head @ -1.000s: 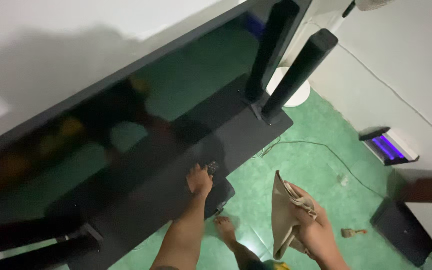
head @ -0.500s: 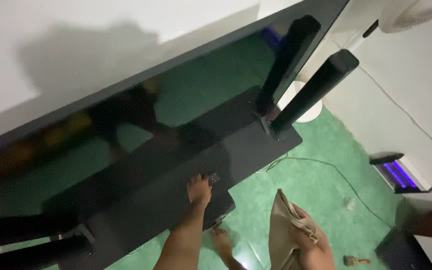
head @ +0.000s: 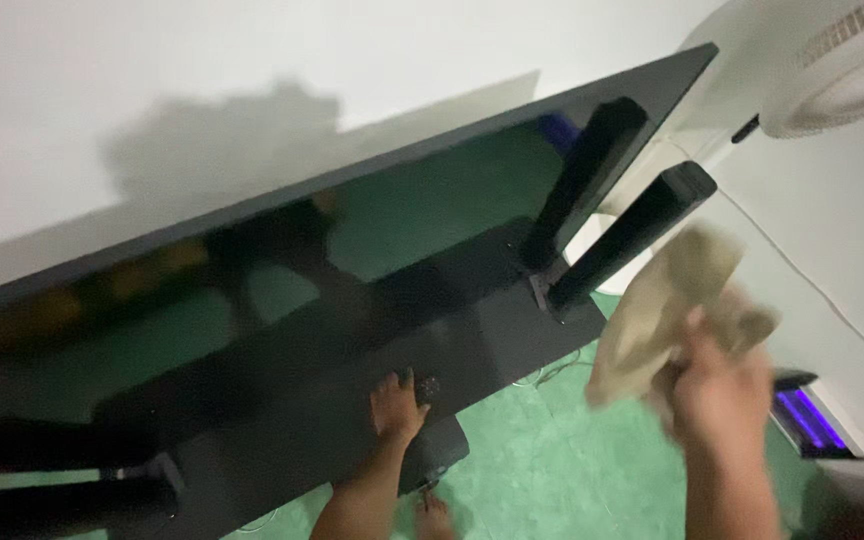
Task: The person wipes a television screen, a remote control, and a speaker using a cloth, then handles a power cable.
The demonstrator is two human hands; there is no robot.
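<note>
- Cloth [head: 672, 300]: beige, bunched, blurred; raised at right, in front of the black post [head: 632, 235] of the stand [head: 492, 330].
- Right hand [head: 717, 395]: fingers closed round the cloth's lower bunch; the upper part flops free.
- Left hand: not in view. A bare foot [head: 395, 405] rests on the stand.
- Handling, judged: light, soft, limp, not fragile; best gripped by a gathered wad, as here.

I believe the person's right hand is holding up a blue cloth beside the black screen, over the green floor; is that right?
Not quite: the cloth is beige, not blue, as the head view shows. The rest stands: the right hand grips it raised beside the black screen, above the green floor.
</note>
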